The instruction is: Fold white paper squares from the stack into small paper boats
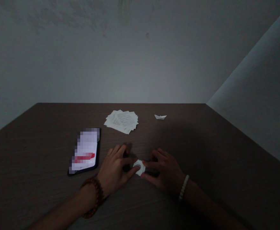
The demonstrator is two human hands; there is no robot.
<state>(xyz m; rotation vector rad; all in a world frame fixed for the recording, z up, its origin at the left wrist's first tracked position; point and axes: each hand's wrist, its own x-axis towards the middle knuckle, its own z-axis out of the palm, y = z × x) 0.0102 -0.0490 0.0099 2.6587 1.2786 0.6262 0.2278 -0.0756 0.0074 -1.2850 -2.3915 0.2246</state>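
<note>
A small folded piece of white paper (140, 168) lies between my two hands, low over the dark wooden table (144, 207). My left hand (114, 167) pinches its left side between thumb and index finger. On the opposite side, the thumb and index finger of my right hand (165, 169) grip its right edge. The other fingers of both hands are curled. A small paper boat (160, 117) stands farther back on the right. Behind my left hand rests a fanned stack of printed paper sheets (122, 121).
To the left of my left hand lies a smartphone (86, 150) with its screen lit and partly pixelated. A pale, stained wall (130, 64) rises behind the table's far edge, and another wall (261, 95) runs along the right side.
</note>
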